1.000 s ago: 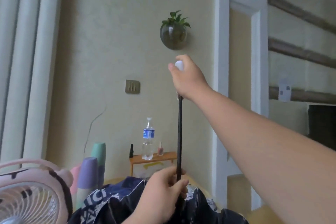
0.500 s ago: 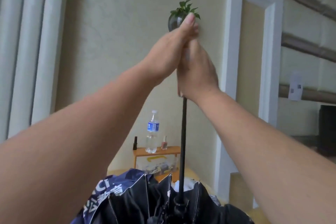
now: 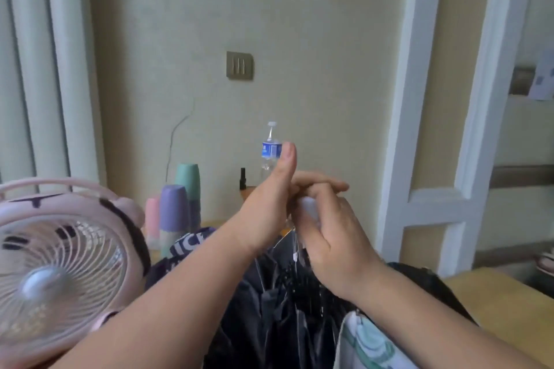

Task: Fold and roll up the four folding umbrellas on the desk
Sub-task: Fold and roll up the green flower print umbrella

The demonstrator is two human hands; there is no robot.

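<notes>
A dark umbrella, black inside with a navy outside bearing white letters, stands on end on the desk in front of me, its canopy loose. Its white handle shows just above the canopy; the shaft is hidden. My right hand grips that handle from the right. My left hand presses against the handle's top from the left, thumb pointing up. A second umbrella, white with green print, lies at the bottom right.
A pink desk fan stands close at the left. Behind it are stacked pastel cups. A water bottle and a small dark bottle stand at the back by the wall. The wooden desk shows at right.
My left hand left the shaft and joined the right on the handle. Both hands then came down together, and the long black shaft has gone from sight into the canopy.
</notes>
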